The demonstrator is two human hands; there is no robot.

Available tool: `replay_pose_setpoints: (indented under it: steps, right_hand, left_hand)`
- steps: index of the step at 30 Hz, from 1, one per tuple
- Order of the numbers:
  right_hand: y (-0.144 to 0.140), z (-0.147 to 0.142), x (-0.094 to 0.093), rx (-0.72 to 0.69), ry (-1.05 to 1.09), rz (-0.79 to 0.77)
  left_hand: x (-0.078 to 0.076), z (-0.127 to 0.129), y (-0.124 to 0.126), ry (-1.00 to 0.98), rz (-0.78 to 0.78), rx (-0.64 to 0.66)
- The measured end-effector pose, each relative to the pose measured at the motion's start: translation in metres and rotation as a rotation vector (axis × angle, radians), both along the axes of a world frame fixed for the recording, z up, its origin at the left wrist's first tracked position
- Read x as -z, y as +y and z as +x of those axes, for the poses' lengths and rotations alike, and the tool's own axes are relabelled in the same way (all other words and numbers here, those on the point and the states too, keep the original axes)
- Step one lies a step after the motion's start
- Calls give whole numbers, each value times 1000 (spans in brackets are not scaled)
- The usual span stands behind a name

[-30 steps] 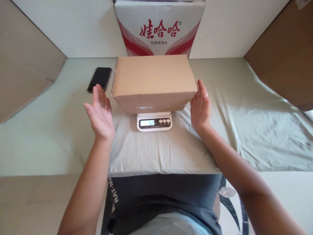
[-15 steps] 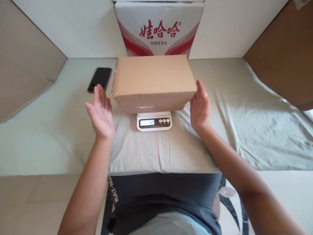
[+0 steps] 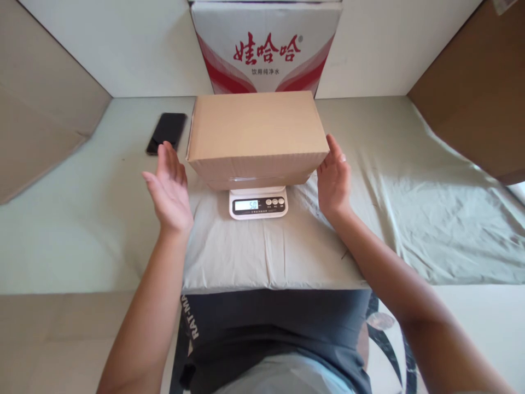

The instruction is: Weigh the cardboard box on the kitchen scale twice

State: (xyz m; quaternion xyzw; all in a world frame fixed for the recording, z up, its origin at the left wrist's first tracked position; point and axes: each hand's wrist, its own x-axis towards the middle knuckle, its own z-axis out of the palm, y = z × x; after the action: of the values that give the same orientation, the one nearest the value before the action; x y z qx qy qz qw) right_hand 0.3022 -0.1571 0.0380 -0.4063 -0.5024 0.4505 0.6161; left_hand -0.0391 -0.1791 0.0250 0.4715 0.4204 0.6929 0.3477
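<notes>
A closed cardboard box (image 3: 256, 137) is seated on a small white kitchen scale (image 3: 258, 202), which stands on a grey-green cloth (image 3: 270, 251) spread over the worktop (image 3: 74, 235). The box overhangs the scale on both sides, and a lit reading is shown on the display; the digits are too small to be relied on.

The left hand (image 3: 169, 189) is held flat with fingers spread, just beside the left end of the box and apart from it. The right hand (image 3: 334, 178) is likewise held flat and unclenched at the right end; whether its fingertips touch the box cannot be told.

For a true reading, both hands are best kept clear of the box, and the box is best centred over the platform.

The long axis of the box runs left to right, one long side facing the person, top face level. A phone (image 3: 167, 132) lies to the left; a printed carton (image 3: 266, 46) stands behind.
</notes>
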Motion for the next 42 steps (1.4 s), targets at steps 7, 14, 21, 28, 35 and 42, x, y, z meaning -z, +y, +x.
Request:
replay_pose_setpoints:
  steps: [7, 14, 21, 28, 35, 42]
  right_hand:
    - [1, 0, -1, -6, -17, -7]
    - [0, -1, -2, 14, -10, -5]
    - [3, 2, -5, 11, -44, 8]
    - [5, 4, -1, 9, -48, 14]
    - [4, 3, 0, 14, -38, 18]
    - [2, 1, -2, 5, -19, 9]
  left_hand:
    - [-5, 4, -3, 8, -14, 1]
    - [-3, 3, -2, -5, -14, -4]
    - [-2, 2, -1, -12, -4, -9]
    - [-3, 3, -2, -1, -17, -13]
    - [-2, 2, -2, -12, -2, 5]
    - [-3, 2, -1, -3, -17, -9]
